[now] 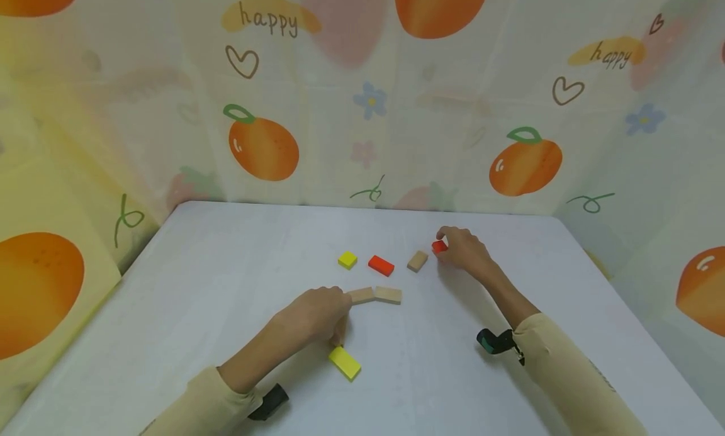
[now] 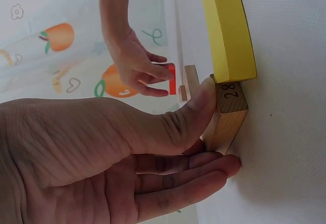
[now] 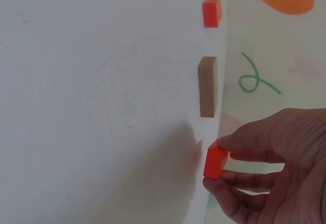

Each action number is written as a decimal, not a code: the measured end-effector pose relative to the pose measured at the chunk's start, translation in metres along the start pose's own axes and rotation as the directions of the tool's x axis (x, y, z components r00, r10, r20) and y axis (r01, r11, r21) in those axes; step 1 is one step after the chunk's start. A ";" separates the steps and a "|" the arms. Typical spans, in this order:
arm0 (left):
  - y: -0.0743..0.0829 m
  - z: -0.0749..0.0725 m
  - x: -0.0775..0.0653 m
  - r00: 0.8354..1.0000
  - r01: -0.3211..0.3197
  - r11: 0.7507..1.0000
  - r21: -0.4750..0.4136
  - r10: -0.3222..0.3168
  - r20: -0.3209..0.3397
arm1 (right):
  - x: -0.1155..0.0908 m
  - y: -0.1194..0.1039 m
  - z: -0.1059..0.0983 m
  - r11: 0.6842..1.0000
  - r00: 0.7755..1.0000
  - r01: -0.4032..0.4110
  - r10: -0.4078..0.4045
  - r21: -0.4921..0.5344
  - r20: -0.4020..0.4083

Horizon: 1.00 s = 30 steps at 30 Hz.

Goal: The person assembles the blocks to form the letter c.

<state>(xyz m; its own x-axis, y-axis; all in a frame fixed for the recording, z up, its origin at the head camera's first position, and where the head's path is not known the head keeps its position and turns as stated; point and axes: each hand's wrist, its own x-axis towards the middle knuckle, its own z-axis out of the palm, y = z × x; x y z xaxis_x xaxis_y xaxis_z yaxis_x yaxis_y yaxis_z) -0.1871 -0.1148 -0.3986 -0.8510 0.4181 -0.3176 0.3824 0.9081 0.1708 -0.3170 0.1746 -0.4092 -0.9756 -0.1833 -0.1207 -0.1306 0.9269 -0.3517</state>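
My left hand (image 1: 311, 313) pinches a plain wooden block (image 2: 226, 127) between thumb and fingers, at the tabletop. The number 28 shows on its end, which meets one end of a yellow block (image 1: 345, 363). In the head view the hand covers much of this wooden block. Two more wooden blocks, a left one (image 1: 361, 296) and a right one (image 1: 388, 295), lie end to end just beyond the left hand. At the far right, my right hand (image 1: 467, 250) grips a red block (image 3: 216, 160) by thumb and fingertips, close to the tabletop.
Across the back of the white table (image 1: 238, 260) lie a small yellow block (image 1: 348, 260), a red block (image 1: 381, 265) and a wooden block (image 1: 418, 261), spaced apart. A fruit-print cloth (image 1: 328, 134) hangs behind the far edge and along both sides.
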 end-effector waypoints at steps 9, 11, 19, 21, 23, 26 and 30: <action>0.000 -0.001 -0.003 1.000 0.008 1.000 -0.018 -0.008 -0.009 | -0.019 -0.003 -0.008 0.999 0.998 0.040 -0.040 0.006 -0.043; 0.000 -0.001 -0.003 1.000 0.007 1.000 -0.017 -0.007 -0.008 | -0.024 -0.005 -0.010 0.999 0.997 0.049 -0.049 0.012 -0.051; 0.001 -0.001 -0.002 1.000 0.008 1.000 -0.012 -0.008 0.000 | -0.048 -0.015 -0.016 0.995 0.991 0.101 -0.099 0.022 -0.088; 0.002 -0.001 -0.002 1.000 0.004 1.000 -0.013 -0.004 -0.003 | -0.055 -0.018 -0.017 0.992 0.989 0.119 -0.116 0.031 -0.094; 0.002 -0.001 -0.002 1.000 0.001 1.000 -0.014 -0.001 -0.008 | -0.063 -0.023 -0.019 0.989 0.987 0.141 -0.136 0.042 -0.090; 0.002 -0.001 -0.002 1.000 -0.001 1.000 -0.011 0.000 -0.014 | -0.073 -0.031 -0.020 0.982 0.982 0.176 -0.171 0.065 -0.076; 0.002 0.000 -0.002 1.000 -0.006 1.000 -0.013 0.006 -0.017 | -0.089 -0.041 -0.017 0.971 0.973 0.227 -0.223 0.079 -0.058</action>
<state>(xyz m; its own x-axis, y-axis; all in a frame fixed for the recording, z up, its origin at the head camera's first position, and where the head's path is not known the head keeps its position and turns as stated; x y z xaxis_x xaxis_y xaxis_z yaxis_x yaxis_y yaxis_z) -0.1847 -0.1141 -0.3971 -0.8546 0.4232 -0.3009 0.3831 0.9051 0.1846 -0.2278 0.1582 -0.3678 -0.9307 -0.3656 0.0150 -0.3341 0.8325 -0.4419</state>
